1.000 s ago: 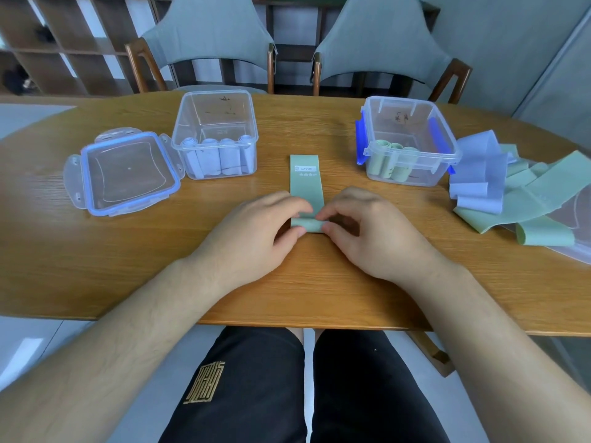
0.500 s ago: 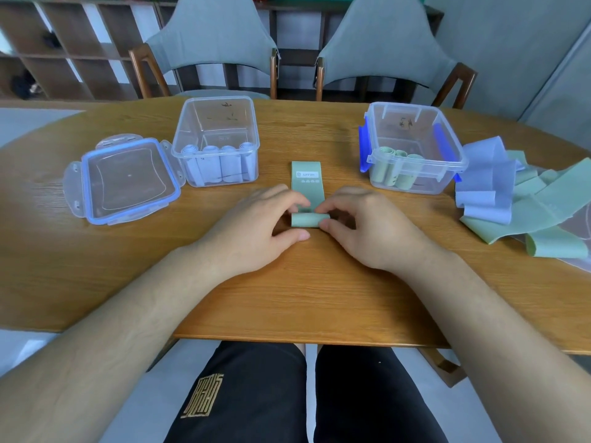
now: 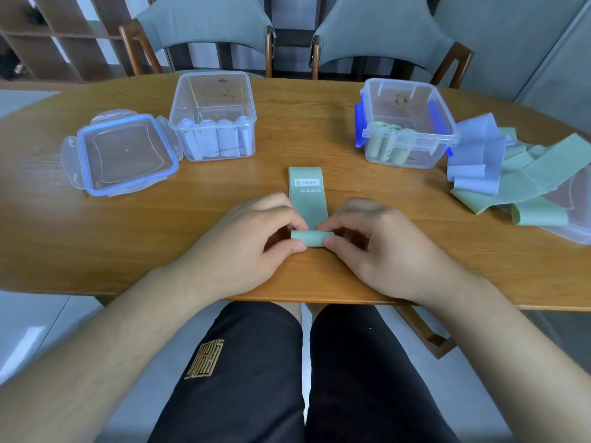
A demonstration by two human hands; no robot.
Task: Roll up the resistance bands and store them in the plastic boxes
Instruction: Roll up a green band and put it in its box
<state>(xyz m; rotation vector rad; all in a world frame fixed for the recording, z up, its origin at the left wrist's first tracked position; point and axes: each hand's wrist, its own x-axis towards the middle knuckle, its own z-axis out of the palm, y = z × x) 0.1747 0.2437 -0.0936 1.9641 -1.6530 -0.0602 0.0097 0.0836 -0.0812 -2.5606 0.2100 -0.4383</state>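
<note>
A green resistance band [image 3: 306,195] lies flat on the wooden table [image 3: 224,219], its near end wound into a small roll [image 3: 311,238]. My left hand [image 3: 249,241] pinches the roll's left end between thumb and fingers. My right hand [image 3: 380,247] pinches the right end the same way. A clear plastic box [image 3: 213,118] at the back left holds several rolled lilac bands. Another clear box [image 3: 406,123] with blue clasps at the back right holds rolled green bands.
A clear lid with a blue seal [image 3: 123,153] lies left of the lilac box. Loose lilac and green bands [image 3: 499,174] are heaped at the right on another lid [image 3: 575,215]. Two chairs stand behind the table.
The roll at the band's near end has grown thicker as both hands wind it, and the flat part has shortened. The camera has tilted a little.
</note>
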